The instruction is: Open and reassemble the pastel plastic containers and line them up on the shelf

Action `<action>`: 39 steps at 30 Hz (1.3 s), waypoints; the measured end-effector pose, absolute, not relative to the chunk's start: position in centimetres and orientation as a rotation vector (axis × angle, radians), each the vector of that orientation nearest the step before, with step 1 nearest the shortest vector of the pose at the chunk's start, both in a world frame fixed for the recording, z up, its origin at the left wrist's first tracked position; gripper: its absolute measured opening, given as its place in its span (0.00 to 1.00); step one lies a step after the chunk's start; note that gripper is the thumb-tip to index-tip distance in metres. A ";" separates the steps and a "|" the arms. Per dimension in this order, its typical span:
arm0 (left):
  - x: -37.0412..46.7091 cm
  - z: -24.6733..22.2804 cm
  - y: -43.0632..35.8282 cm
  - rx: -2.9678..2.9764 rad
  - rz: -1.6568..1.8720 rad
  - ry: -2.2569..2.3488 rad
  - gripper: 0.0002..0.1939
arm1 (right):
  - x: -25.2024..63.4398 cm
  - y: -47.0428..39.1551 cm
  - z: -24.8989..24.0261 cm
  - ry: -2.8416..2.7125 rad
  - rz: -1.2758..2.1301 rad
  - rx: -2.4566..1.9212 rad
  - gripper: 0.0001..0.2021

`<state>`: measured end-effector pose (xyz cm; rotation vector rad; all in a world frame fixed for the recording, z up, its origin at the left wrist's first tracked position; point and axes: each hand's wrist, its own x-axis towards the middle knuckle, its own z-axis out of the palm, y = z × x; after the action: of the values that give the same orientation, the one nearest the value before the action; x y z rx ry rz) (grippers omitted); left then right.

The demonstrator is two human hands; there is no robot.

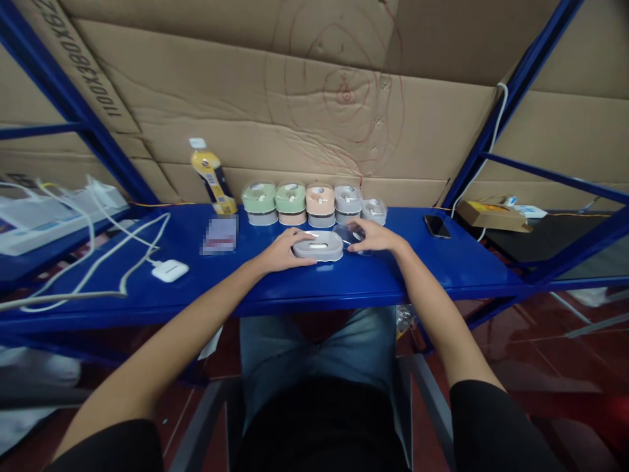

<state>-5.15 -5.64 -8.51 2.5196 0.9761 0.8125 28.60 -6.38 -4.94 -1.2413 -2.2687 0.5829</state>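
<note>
On the blue table, near its front edge, lies a grey oval case (319, 248) with a white-edged slot in its top. My left hand (285, 252) grips this case by its left end, thumb on top and fingers along the near side. Just right of it, my right hand (373, 236) curls round a clear plastic lid (348, 234), which is tilted against the case's right end. Behind them stand stacked small boxes with clear lids: green ones (259, 198), a peach one (321, 199) and grey ones (348, 199).
A yellow drink bottle (213, 176) stands at the back left, with a blurred packet (220, 235) before it. A white earbud case (170, 270) on a cable lies further left. A phone (437, 226) lies at right. Blue frame posts and a cardboard wall (221, 85) enclose the table.
</note>
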 end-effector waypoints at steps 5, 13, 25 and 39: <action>-5.4 -8.5 -5.6 2.481 0.841 0.958 0.31 | 29.3 -6.0 -4.9 -2.230 0.537 -1.366 0.41; -5.4 -8.7 -5.4 2.434 0.902 0.948 0.31 | 30.5 -6.1 -4.2 -2.228 0.443 -1.600 0.40; -7.4 -8.6 -3.2 2.379 0.999 1.232 0.32 | 30.0 -5.7 -5.0 -2.377 0.324 -1.550 0.42; -6.0 -7.7 -5.2 2.426 1.043 0.930 0.38 | 30.4 -6.0 -4.3 -2.175 0.229 -1.376 0.44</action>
<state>-5.98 -5.17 -7.68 2.4257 0.9301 1.0430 30.43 -5.99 -4.34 -1.3757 -2.1746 0.2286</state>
